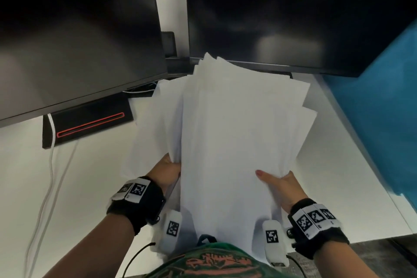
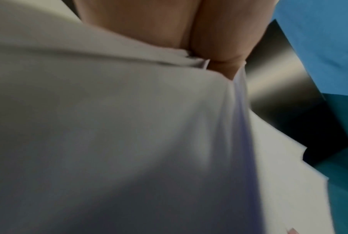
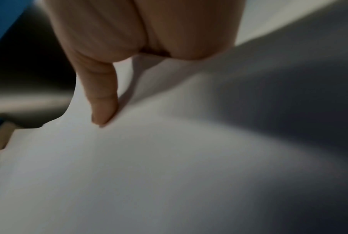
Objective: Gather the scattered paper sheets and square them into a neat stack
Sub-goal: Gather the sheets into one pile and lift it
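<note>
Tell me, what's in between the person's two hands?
The bundle of white paper sheets. The left hand grips one side and the right hand the other, as the head view shows.

The head view looks steeply down from above at both forearms, the paper sheets (image 1: 237, 137) held over the white bench (image 1: 74, 176), and two dark monitors (image 1: 74, 36) behind. The left wrist view sits right against the left hand (image 2: 189, 31), filled by paper. The right wrist view is equally close behind the right hand (image 3: 141, 28). All three share the sheets and the blue surface (image 1: 383, 108).
</note>
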The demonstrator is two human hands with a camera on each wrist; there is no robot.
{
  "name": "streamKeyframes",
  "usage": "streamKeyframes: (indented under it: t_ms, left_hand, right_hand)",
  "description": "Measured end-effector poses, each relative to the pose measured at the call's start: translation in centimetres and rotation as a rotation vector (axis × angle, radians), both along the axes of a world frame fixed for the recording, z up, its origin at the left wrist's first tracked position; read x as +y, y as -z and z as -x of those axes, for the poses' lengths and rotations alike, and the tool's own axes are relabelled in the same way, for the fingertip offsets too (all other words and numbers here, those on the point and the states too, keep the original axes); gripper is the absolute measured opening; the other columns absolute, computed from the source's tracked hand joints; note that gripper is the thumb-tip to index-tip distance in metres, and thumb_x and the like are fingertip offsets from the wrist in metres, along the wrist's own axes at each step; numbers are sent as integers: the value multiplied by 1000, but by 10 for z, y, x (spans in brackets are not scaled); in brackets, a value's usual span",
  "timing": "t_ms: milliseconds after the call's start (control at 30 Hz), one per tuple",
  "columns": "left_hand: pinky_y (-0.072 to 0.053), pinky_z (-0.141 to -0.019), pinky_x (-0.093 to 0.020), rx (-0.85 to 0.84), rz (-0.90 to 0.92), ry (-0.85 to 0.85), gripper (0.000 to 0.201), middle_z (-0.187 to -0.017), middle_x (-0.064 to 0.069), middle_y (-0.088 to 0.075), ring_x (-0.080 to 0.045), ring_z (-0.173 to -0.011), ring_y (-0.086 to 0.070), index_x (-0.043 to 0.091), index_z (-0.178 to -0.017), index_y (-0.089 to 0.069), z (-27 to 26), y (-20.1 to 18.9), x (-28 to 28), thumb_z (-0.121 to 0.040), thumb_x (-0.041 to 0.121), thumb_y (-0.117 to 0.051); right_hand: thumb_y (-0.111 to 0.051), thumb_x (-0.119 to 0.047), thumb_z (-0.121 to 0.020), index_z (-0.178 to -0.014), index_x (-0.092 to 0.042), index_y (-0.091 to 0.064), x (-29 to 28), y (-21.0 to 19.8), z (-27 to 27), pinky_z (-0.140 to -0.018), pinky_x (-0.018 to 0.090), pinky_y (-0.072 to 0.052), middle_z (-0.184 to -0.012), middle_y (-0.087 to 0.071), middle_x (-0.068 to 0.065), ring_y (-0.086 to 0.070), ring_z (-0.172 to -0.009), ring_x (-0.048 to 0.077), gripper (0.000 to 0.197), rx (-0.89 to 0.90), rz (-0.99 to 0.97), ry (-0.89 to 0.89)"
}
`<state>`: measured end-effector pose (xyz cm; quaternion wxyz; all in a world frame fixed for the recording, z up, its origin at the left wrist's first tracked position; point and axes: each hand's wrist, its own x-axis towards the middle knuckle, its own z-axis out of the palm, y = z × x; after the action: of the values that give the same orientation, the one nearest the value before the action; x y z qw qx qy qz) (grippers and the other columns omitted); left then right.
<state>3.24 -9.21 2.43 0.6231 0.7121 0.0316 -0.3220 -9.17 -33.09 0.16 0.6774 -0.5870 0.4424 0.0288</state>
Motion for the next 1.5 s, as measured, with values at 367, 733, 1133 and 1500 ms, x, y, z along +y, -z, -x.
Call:
streamKeyframes:
  t_ms: [367,733,1133,1500]
  left_hand:
    - [-45,-89,-21,-12,-26,121,52,-109,0,-64,-13,-99,-58,15,-124,-54,-22,-9,-25,-84,48,-55]
    - [-29,-104,-51,-282,-1018,-25,76,-145,-20,-32,-40,-130,-30,18,-144,-19,-76,21,25,-83,35,-61]
    - [-35,-97,-48,-661,-894,62,59,-118,-15,-61,-37,-113,-45,24,-135,-36,-93,25,-11,-83,3,-53]
    - [-33,-105,-55,-356,-1130,274,113,-141,-15,-30,-38,-131,-30,24,-142,-9,-136,23,-26,-56,54,-77]
  right_hand:
    - [-81,-27,-66,-109,2,-61,-29,17,18,-85,21,-52,-92,-68,11,-64,-83,24,56,-113,-28,201]
    - [-57,5,-84,-102,-2,-62,-47,20,21,-79,31,-47,-84,-71,6,-61,-88,24,20,-164,-97,241]
    - [-58,3,-84,-103,-4,-61,-50,25,23,-62,22,-56,-66,-74,-5,-70,-61,7,21,-163,-107,224]
    - [-66,-2,-79,-116,8,-57,-55,28,22,-86,34,-48,-108,-66,21,-62,-101,33,39,-60,-131,211]
